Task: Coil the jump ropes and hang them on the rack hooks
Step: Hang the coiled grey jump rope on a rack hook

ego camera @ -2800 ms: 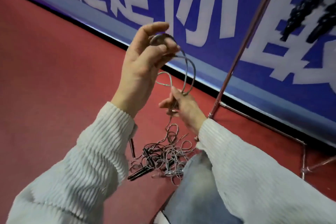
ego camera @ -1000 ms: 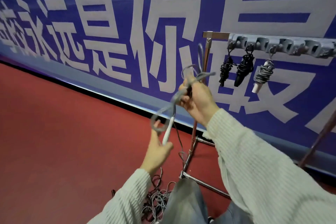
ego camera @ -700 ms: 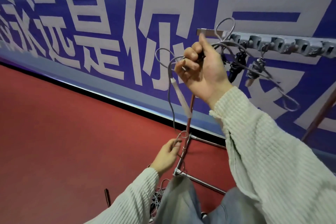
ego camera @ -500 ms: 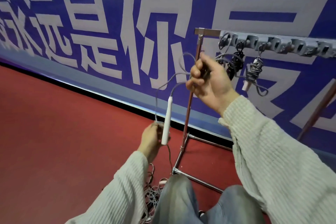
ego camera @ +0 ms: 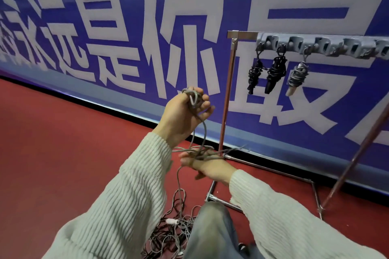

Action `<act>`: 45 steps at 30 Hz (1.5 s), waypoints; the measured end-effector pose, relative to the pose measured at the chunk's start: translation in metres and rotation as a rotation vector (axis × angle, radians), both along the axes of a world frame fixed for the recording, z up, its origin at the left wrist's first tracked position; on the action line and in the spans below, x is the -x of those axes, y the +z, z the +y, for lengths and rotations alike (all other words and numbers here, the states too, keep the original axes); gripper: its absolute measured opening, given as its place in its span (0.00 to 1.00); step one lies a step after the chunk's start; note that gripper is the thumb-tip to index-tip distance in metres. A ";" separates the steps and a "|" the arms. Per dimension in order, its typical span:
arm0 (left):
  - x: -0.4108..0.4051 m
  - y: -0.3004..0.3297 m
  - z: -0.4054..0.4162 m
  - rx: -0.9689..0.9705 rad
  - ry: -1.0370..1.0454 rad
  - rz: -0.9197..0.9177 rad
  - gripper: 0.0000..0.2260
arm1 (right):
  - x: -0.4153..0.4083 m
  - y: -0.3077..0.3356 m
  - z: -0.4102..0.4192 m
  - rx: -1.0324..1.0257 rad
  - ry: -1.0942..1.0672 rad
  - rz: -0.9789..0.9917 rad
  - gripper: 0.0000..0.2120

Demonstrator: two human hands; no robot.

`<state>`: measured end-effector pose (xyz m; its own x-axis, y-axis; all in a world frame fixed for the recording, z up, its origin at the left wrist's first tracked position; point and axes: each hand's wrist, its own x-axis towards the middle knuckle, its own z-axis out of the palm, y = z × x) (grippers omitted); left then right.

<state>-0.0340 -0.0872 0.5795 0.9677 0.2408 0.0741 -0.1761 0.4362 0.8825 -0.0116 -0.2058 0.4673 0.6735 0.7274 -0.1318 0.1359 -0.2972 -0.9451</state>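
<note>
My left hand [ego camera: 185, 111] is raised in front of the blue wall and grips a bunch of loops of a grey jump rope [ego camera: 204, 132]. The rope drops to my right hand [ego camera: 207, 167], which is lower, near the rack's post, with blurred strands crossing its fingers. From there the rope runs down to a tangled pile of ropes [ego camera: 172, 235] on the floor by my knee; a white handle [ego camera: 171, 221] lies in it. The rack's hook bar [ego camera: 315, 46] carries two black coiled ropes [ego camera: 275, 73] and one grey coiled rope [ego camera: 297, 75].
The rack's chrome post [ego camera: 228, 94] and floor frame [ego camera: 271, 171] stand just right of my hands. A second slanted leg [ego camera: 357, 157] is at the far right. Several hooks on the bar hang free. Red floor [ego camera: 63, 153] stretches to the left.
My right hand has come down from beside the hook bar to knee height. My left hand has gone up with loops of the grey rope. The white handle now lies in the floor pile.
</note>
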 end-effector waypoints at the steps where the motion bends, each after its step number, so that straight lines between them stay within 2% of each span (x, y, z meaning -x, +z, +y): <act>1: 0.000 -0.001 0.002 -0.089 0.039 -0.011 0.13 | 0.002 0.002 0.003 -0.041 -0.051 0.036 0.08; 3: 0.004 -0.006 0.011 -0.304 0.109 -0.027 0.12 | -0.001 0.009 0.008 -0.146 -0.207 0.115 0.14; 4: 0.008 -0.013 0.017 -0.347 0.108 -0.022 0.11 | -0.004 0.014 0.009 -0.211 -0.274 0.165 0.16; 7: 0.016 -0.048 0.042 -0.231 0.033 0.036 0.16 | -0.013 0.036 0.010 -0.409 -0.384 0.363 0.17; 10: 0.038 -0.090 0.058 -0.386 0.155 0.054 0.10 | -0.021 0.063 0.008 -0.518 -0.442 0.471 0.14; 13: 0.060 -0.129 0.055 -0.546 0.193 0.135 0.28 | -0.023 0.086 0.011 -0.559 -0.409 0.498 0.16; 14: 0.065 -0.138 0.050 -0.575 0.168 0.131 0.32 | -0.021 0.092 0.013 -0.564 -0.390 0.501 0.17; 15: 0.068 -0.146 0.045 -0.563 0.152 0.107 0.29 | -0.020 0.097 0.016 -0.571 -0.373 0.496 0.18; 17: 0.068 -0.152 0.033 -0.479 0.152 0.082 0.14 | -0.016 0.107 0.019 -0.579 -0.346 0.480 0.18; 18: 0.065 -0.152 0.027 -0.468 0.134 0.063 0.17 | -0.015 0.110 0.019 -0.589 -0.337 0.483 0.18; 21: 0.051 -0.156 0.008 -0.563 0.077 0.051 0.36 | -0.012 0.117 0.019 -0.616 -0.302 0.521 0.17; 23: 0.039 -0.158 -0.006 -0.633 0.086 0.111 0.39 | -0.012 0.121 0.017 -0.618 -0.297 0.526 0.17; 24: 0.035 -0.160 -0.012 -0.652 0.083 0.125 0.36 | -0.012 0.122 0.016 -0.622 -0.300 0.522 0.17; 26: 0.029 -0.160 -0.024 -0.679 0.098 0.140 0.19 | -0.013 0.127 0.013 -0.631 -0.307 0.507 0.18; 27: 0.029 -0.162 -0.029 -0.650 0.115 0.148 0.11 | -0.015 0.128 0.010 -0.637 -0.313 0.505 0.18; 31: 0.043 -0.179 -0.026 -0.301 0.048 0.249 0.10 | -0.034 0.111 -0.010 -0.601 -0.404 0.497 0.14; 35: 0.059 -0.176 0.005 -0.205 -0.026 0.327 0.02 | -0.063 0.057 -0.041 -0.201 -0.462 0.493 0.01; 37: 0.065 -0.166 0.013 -0.123 -0.076 0.308 0.02 | -0.066 0.028 -0.052 -0.024 -0.449 0.562 0.08; 38: 0.065 -0.159 0.013 -0.036 -0.107 0.283 0.03 | -0.066 0.015 -0.053 -0.010 -0.455 0.616 0.12; 41: 0.054 -0.141 0.008 0.425 -0.129 0.206 0.08 | -0.056 -0.017 -0.051 -0.120 -0.500 0.781 0.17; 42: 0.048 -0.136 0.007 0.509 -0.087 0.202 0.11 | -0.053 -0.026 -0.050 -0.135 -0.505 0.815 0.17; 45: 0.028 -0.127 0.009 0.445 0.217 0.226 0.14 | -0.044 -0.041 -0.051 -0.072 -0.444 0.813 0.16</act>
<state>-0.0620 -0.0784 0.4524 0.8725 0.3971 -0.2846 -0.1307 0.7511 0.6472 0.0321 -0.2568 0.4264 0.6125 0.4496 -0.6501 -0.6889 -0.0997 -0.7180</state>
